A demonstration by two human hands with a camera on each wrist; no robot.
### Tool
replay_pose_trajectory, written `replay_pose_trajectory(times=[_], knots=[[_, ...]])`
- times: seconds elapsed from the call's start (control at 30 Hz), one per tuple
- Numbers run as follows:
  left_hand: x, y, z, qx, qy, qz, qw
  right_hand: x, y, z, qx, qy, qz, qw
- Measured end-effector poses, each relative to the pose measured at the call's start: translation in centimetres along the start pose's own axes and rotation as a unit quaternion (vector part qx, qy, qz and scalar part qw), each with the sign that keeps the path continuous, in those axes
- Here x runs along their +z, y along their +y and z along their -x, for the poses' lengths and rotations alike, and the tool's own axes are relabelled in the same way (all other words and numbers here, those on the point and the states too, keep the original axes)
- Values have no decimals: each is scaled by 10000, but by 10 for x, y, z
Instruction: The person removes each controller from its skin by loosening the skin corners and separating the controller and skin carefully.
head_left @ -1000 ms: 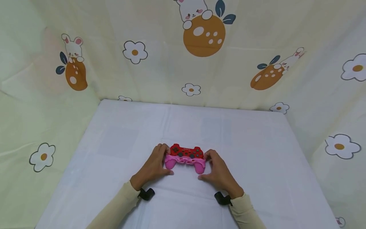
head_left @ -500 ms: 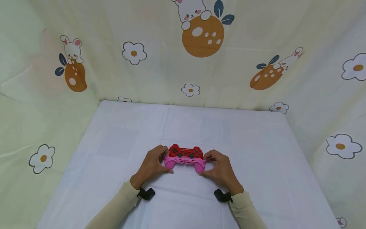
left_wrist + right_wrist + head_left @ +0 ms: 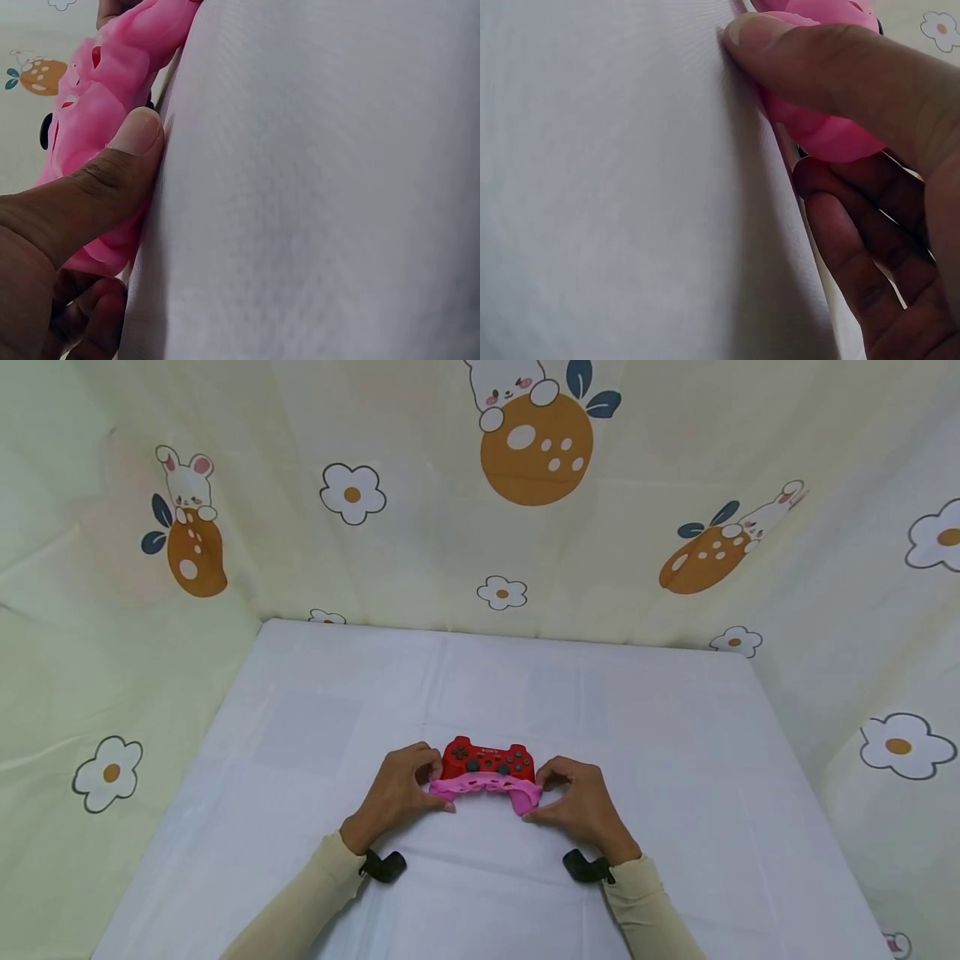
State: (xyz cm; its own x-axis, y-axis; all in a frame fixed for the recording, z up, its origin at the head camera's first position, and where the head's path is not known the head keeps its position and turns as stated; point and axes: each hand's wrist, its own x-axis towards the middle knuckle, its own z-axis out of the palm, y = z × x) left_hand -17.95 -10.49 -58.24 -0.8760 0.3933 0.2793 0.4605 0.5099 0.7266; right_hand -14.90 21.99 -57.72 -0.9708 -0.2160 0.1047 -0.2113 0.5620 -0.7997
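A red game controller (image 3: 487,762) lies face up on the white table, its grips towards the person. A stretchy pink controller cover (image 3: 487,782) wraps its grip end, leaving the red face with sticks and buttons bare. At the left end, my left hand (image 3: 395,792) pinches the cover between thumb and fingers; in the left wrist view the thumb (image 3: 112,169) presses on the pink skin. My right hand (image 3: 581,802) holds the other end, with its thumb (image 3: 810,64) on the pink grip in the right wrist view. The controller's underside is hidden.
White cloth covers the table (image 3: 675,777). Behind and at both sides hang cream curtains (image 3: 420,552) printed with rabbits, fruit and flowers. A black camera mount (image 3: 384,867) sits on the left wrist, another black mount (image 3: 587,866) on the right.
The pink cover's edge has slid and folded down towards the grips, baring slightly more red. My right thumb has come in against the right grip. The controller has stayed nearly in place.
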Motion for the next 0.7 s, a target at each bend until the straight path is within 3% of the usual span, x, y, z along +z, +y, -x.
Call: replay_pose_trajectory(times=[0.37,0.7], knots=[[0,-1,1,16,98,-114,9999,1,7,0,-6,32,-315,9995],[3,-3,2,-217,126,-264,9993,2,8,2,186,2,-443,9988]])
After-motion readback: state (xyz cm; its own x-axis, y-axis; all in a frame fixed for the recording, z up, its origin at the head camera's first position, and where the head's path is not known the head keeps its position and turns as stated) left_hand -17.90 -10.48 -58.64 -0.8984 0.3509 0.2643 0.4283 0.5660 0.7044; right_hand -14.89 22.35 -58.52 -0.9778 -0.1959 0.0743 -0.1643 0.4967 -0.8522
